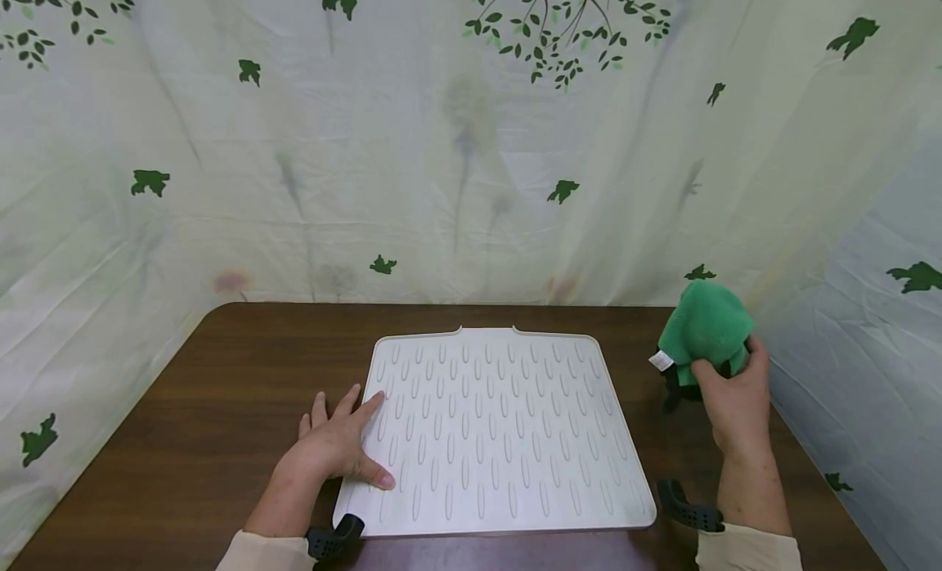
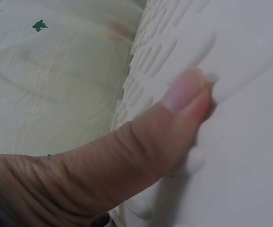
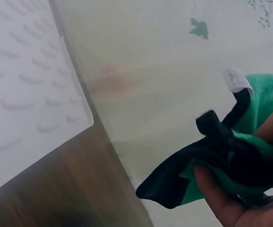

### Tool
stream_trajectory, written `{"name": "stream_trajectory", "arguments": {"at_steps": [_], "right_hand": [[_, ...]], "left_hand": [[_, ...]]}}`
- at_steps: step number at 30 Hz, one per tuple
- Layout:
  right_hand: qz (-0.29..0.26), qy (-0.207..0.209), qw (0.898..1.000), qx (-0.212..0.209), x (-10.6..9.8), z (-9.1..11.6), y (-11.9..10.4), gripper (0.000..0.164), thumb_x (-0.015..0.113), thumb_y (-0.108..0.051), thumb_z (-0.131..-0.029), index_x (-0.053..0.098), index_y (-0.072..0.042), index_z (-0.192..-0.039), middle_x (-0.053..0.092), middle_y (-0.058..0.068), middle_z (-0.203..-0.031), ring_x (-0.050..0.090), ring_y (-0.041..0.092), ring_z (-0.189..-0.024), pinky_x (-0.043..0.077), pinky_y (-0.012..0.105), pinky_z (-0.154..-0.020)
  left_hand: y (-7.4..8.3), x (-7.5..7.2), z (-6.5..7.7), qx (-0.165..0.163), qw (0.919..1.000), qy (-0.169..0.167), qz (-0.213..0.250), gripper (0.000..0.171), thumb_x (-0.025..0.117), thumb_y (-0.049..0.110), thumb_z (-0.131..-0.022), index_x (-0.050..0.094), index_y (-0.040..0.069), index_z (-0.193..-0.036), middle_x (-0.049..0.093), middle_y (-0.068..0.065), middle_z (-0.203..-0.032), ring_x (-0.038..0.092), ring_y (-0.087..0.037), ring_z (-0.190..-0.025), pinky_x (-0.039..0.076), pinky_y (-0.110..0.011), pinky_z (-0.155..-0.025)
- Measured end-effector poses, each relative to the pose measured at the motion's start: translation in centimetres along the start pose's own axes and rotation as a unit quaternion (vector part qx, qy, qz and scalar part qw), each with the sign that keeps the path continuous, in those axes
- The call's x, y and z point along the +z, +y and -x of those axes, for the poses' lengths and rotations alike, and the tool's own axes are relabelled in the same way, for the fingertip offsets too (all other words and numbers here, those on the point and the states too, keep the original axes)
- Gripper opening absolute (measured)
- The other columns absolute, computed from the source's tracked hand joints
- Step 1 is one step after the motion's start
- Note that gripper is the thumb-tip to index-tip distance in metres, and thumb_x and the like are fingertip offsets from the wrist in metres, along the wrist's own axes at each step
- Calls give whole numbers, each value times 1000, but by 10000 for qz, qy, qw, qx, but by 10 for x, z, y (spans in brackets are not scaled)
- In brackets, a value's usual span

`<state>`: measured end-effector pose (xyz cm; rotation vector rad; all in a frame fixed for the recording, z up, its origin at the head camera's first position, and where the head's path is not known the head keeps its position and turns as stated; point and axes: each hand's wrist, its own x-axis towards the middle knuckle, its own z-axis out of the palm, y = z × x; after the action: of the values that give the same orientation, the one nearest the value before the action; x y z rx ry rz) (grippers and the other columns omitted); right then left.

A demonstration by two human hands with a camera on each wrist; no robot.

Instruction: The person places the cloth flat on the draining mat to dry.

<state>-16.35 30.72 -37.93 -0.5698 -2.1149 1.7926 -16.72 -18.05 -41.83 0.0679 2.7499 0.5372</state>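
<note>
A white plastic board (image 1: pixel 489 428) with rows of raised oblong ridges lies on the brown table. My left hand (image 1: pixel 334 440) rests at its left edge with fingers spread. In the left wrist view the thumb (image 2: pixel 141 137) presses on the ridged face of the board. Over the table's right side my right hand (image 1: pixel 739 399) grips a green cloth (image 1: pixel 706 325), bunched up, with dark trim and a white tag (image 1: pixel 661 361). The right wrist view shows the cloth's dark edging (image 3: pixel 174 175) and a small dark loop (image 3: pixel 208 124) between thumb and fingers.
A pale curtain (image 1: pixel 412 146) printed with green leaves hangs behind the table and along its sides. The dark wood table (image 1: pixel 243 375) has its back edge just behind the board. Black bands (image 1: pixel 688 505) sit on both wrists.
</note>
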Motion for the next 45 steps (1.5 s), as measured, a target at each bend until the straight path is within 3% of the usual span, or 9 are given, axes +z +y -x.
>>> {"name": "stream_trajectory", "arguments": {"at_steps": [8, 16, 45], "right_hand": [[-114, -141, 9998, -11, 0, 1, -4, 91, 59, -13, -100, -4, -31, -164, 10, 15, -172, 15, 37, -158, 26, 55, -124], [-342, -172, 9992, -92, 1, 4, -9, 90, 59, -11, -101, -2, -33, -163, 11, 13, -173, 16, 34, -159, 26, 52, -125], [114, -190, 9993, -314, 6, 7, -14, 92, 62, -13, -100, -1, -34, -164, 13, 14, -171, 18, 33, -158, 28, 57, -124]], "left_hand": [[0, 1, -1, 0, 10000, 23, -23, 139, 99, 55, -43, 34, 19, -161, 12, -25, -169, -5, -67, -148, 7, -82, -114], [0, 1, -1, 4, 10000, 29, -11, 139, 99, 55, -43, 34, 18, -161, 12, -25, -169, -5, -67, -148, 7, -82, -114], [0, 1, 0, -29, 10000, -24, 24, 139, 99, 54, -44, 33, 18, -161, 12, -24, -170, -6, -66, -148, 6, -81, -114]]}}
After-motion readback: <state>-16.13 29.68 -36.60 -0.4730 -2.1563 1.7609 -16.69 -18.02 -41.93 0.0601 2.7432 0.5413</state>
